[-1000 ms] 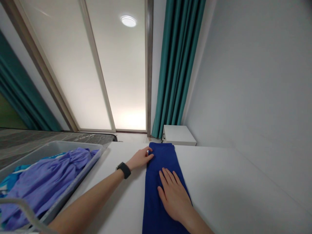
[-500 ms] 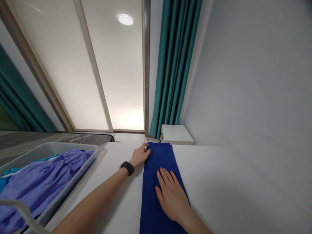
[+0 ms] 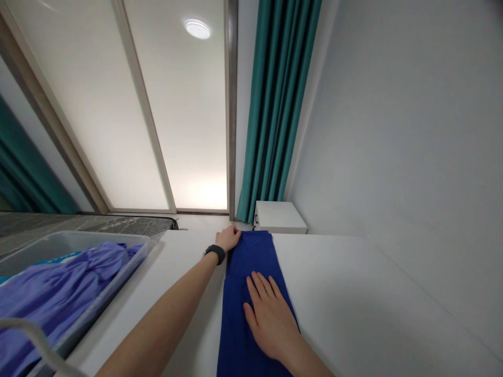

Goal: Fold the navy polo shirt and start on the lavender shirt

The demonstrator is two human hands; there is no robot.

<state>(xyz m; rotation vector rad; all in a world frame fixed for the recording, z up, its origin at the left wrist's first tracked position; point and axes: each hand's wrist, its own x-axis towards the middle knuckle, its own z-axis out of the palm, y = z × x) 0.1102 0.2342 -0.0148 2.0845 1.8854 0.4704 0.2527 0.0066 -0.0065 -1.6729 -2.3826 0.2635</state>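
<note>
Ahead of me, tall frosted panels [image 3: 192, 131] glow pale, brightest low down, with a round white light [image 3: 197, 29] showing in one. Just right of them a teal curtain [image 3: 275, 104] hangs in deep folds; another teal curtain [image 3: 23, 162] slants at far left. A low white cabinet [image 3: 279, 216] stands by the plain grey wall [image 3: 401, 120], beyond the white tabletop [image 3: 346, 293]. Pale floor [image 3: 200, 222] shows in a strip.

Two hands [image 3: 228, 239] [image 3: 272, 318]; one dark-blue garment [image 3: 255, 255]; one tub [image 3: 94, 237]; two curtains [image 3: 278, 110] [image 3: 27, 173]
</note>
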